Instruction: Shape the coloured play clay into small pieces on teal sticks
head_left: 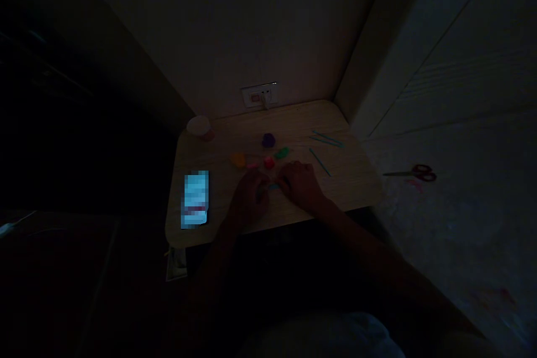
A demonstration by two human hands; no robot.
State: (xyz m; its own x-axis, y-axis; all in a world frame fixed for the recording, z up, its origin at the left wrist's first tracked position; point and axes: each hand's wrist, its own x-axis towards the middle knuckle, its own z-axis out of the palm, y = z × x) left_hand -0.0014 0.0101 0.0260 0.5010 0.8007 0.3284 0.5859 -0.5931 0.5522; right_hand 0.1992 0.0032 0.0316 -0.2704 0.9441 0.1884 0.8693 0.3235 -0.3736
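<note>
In the dim light, both hands are close together over the wooden table (218, 201). A short piece of a thin teal stick (273, 185) shows between them. My left hand (250, 196) has its fingers closed round the stick's left end. On the other side, my right hand (301, 183) pinches its right end. Just beyond the fingers lie a red lump (269, 163) and a flat pink piece (252, 166), both clay-like. Around them are an orange lump (238, 160), a green one (282, 152) and a purple one (268, 140).
Three more thin sticks (320, 162) lie at the table's right. A lit phone (195, 199) rests at the left, with a pale round tub (198, 125) behind it. A wall socket (255, 98) holds a plug. Scissors (422, 173) lie on a lower surface at right.
</note>
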